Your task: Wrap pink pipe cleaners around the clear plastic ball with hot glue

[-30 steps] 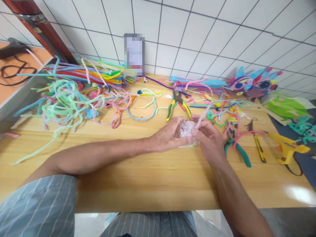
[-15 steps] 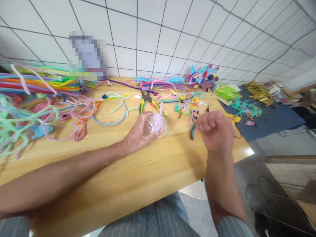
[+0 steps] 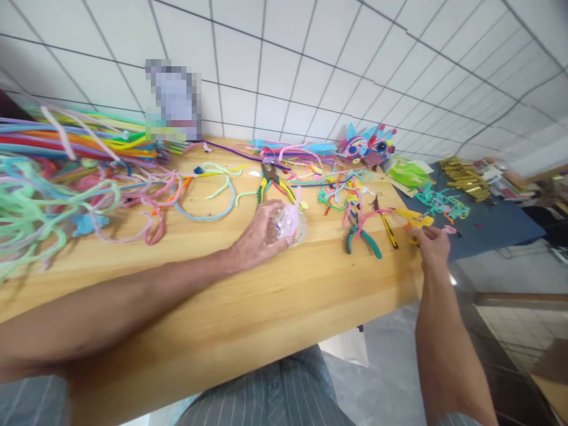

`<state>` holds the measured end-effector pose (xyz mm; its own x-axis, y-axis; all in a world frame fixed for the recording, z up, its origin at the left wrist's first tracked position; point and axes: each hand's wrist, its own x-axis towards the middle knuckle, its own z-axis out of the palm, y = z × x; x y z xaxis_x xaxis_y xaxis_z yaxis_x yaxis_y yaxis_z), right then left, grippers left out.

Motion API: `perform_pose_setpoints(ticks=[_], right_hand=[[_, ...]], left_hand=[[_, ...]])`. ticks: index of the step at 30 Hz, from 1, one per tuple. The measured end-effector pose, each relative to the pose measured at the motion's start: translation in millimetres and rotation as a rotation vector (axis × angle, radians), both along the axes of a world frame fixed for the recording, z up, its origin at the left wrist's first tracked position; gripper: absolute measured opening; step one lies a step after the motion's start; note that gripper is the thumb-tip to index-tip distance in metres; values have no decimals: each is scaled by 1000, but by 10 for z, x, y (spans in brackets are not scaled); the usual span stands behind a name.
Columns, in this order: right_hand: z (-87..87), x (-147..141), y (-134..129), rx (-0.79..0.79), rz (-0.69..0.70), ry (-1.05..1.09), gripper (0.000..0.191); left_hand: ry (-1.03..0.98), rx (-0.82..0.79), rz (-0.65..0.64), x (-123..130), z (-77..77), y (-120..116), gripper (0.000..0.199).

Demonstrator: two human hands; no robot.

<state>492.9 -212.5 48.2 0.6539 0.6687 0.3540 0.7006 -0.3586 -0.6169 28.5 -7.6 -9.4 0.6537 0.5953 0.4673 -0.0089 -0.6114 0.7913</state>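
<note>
Curving at mid-frame, the left hand (image 3: 254,241) holds a clear, rounded plastic piece (image 3: 300,231) with a fuzzy lilac strip (image 3: 289,219), while at centre right a yellow plastic glue gun (image 3: 413,217) meets the right hand (image 3: 433,245), whose grip I cannot tell.

Bright, fairly even light, seemingly from above, washes the white tiled wall (image 3: 306,53) pale and falls warmly on the wooden table (image 3: 310,307). A soft shadow darkens the wood below the left forearm (image 3: 146,299) at eight o'clock; a small white glare (image 3: 452,278) shows between three and four. Four o'clock is dim. Wide-angle stretch slants the tiles toward two; pipe cleaners (image 3: 48,207) at nine smear, and the clear plastic piece (image 3: 290,225) near centre looks hazy. Coarse pixelation (image 3: 175,100) masks a patch at ten.
</note>
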Motion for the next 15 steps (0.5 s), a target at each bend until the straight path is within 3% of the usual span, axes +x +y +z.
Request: perform_pose_setpoints(ticks=[3,6,10,13,15], right_hand=[[60,26,136,-61,-183,71,49],[146,11,230,-133,-263,141,46],[278,-152,368,-21,-282,172,32],[401,-577,540,123,-115,254,24],[492,-999,675,173,129,365,25]], left_hand=[[-62,7,-20,38,-25,-5,72],[-98,8,-25,68,-46,14,72],[-121,13,10,81,-54,42,74],[-111,-14,42,77,-32,48,74],[-94,-51,70,70,-4,47,74]])
